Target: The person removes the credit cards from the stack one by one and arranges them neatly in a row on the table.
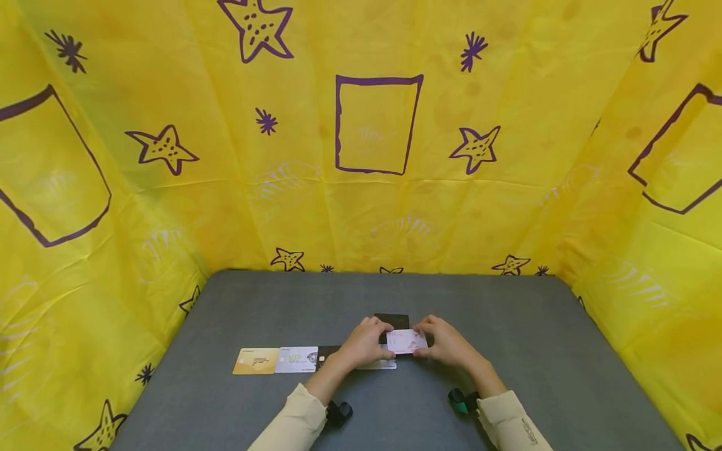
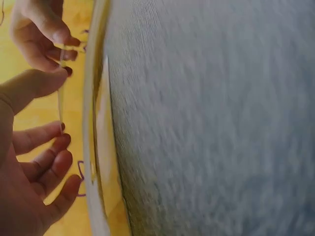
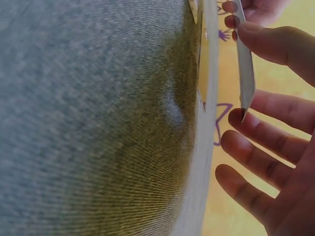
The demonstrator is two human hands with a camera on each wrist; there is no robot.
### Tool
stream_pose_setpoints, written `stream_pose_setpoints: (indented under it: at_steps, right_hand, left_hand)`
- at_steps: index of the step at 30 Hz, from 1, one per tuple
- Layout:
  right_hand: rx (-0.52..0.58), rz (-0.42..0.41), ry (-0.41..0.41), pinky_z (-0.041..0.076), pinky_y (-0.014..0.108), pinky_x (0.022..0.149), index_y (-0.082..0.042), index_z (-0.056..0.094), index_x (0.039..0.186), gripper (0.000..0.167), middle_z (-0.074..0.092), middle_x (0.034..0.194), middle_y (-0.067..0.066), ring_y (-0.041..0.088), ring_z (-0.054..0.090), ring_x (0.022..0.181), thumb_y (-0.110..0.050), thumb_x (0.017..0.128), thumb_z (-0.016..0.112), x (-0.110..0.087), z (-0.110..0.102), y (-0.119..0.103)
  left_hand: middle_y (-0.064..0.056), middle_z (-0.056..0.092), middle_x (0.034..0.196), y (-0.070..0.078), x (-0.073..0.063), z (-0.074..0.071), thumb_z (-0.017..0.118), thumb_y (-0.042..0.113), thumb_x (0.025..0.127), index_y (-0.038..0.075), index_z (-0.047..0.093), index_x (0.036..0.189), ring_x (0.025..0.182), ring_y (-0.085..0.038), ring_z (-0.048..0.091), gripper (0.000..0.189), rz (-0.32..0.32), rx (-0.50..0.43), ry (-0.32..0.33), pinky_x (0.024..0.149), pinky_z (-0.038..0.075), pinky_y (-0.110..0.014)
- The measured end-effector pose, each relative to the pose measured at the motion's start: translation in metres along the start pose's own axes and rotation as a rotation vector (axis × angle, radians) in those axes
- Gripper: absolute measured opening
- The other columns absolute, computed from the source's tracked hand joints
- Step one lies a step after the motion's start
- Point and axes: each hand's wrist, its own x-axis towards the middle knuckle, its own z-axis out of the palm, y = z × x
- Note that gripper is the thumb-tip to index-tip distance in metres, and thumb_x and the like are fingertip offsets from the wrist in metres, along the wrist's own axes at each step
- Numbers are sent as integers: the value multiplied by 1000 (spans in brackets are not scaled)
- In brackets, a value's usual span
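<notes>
A white card with a faint print [image 1: 406,342] is held up above the table between both hands. At its left end, my left hand [image 1: 363,342] pinches it between thumb and fingers. My right hand [image 1: 448,343] pinches the opposite end in the same way. Seen from the left wrist, the card [image 2: 61,101] is edge-on as a thin strip. The right wrist view also has the card [image 3: 245,71] nearly edge-on, with the lower fingers of the right hand [image 3: 283,142] spread off it. Directly behind the card lies a black flat item [image 1: 393,321], partly hidden.
On the grey table [image 1: 485,313], a row of cards runs left of the hands: a gold card [image 1: 256,361], a silver VIP card [image 1: 296,359], a black card [image 1: 325,354] and a pale card [image 1: 378,365], the last two partly covered by the left hand. Yellow patterned cloth [image 1: 361,219] encloses the table.
</notes>
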Motion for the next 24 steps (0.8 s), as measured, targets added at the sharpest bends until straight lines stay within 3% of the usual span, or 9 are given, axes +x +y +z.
stream_pose_setpoints:
  at_steps: [9,16,24]
  right_hand:
    - [2,3,-26,48,35,79,-5,70,108,41,62,102,2,17,58,90,-24,74,83,-5,-2,0]
    - [-4,10,-58,48,33,76,-5,71,107,39,62,101,2,16,57,89,-25,75,83,-9,0,0]
    - [-59,-39,-60,48,34,74,-6,73,93,23,64,90,2,18,57,82,-22,77,80,-12,2,-1]
  left_hand:
    - [-4,63,106,10,0,4,83,33,72,12,68,115,97,-19,52,49,-26,40,-12,83,45,-34]
    - [-4,63,106,9,1,9,83,34,71,12,69,114,97,-18,52,50,7,77,-27,82,45,-33]
    - [0,63,100,11,1,13,85,33,68,14,71,109,97,-16,53,47,48,175,-55,78,43,-30]
